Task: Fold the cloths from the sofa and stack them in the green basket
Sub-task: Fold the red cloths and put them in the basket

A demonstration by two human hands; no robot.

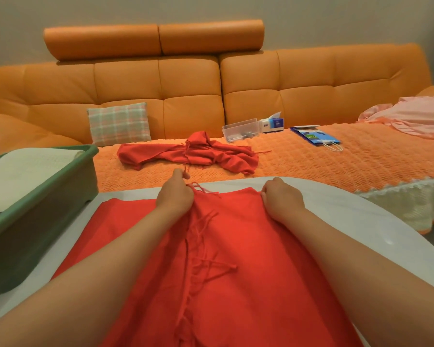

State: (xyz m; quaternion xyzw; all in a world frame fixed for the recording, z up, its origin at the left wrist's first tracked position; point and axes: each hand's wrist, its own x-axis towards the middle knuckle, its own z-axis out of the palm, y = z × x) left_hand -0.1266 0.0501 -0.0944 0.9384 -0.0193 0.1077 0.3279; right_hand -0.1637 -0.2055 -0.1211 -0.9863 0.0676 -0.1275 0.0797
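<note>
Head view: an orange sofa (191, 78) fills the background. In front of it a white worktop (361, 216) carries a red fringed cloth (236, 271), spread flat. The green basket (43, 204) stands on the worktop's left edge with a pale folded cloth (28, 169) inside. A second red cloth (186, 154) lies crumpled on the sofa seat. The left hand (176, 196) and the right hand (281, 199), set apart, each pinch the spread cloth's far edge.
</note>
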